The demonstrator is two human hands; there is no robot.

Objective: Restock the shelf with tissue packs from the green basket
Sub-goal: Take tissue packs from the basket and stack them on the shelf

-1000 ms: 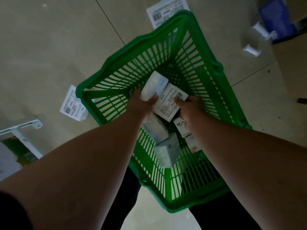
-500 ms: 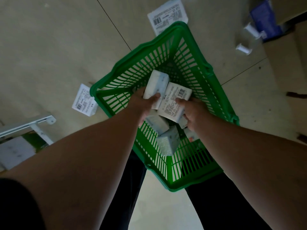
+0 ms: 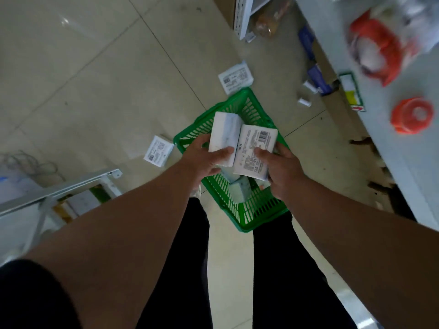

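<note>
The green basket point(image 3: 251, 217) stands on the floor between my feet. My left hand point(image 3: 202, 157) grips a white tissue pack point(image 3: 224, 134), held above the basket. My right hand point(image 3: 280, 169) grips a second tissue pack point(image 3: 255, 150), label and barcode facing up, right beside the first. More tissue packs point(image 3: 241, 188) lie in the basket under my hands. The grey shelf point(image 3: 392, 129) runs along the right side.
Two loose tissue packs lie on the tiled floor, one point(image 3: 235, 77) beyond the basket and one point(image 3: 158, 151) to its left. Orange-red items point(image 3: 411, 116) sit on the shelf. A white metal bracket point(image 3: 71, 184) lies at the left. Small white and blue objects point(image 3: 316, 79) clutter the floor by the shelf.
Both hands have lifted their tissue packs up out of the basket. The view has risen and pulled back, bringing the shelf on the right into sight.
</note>
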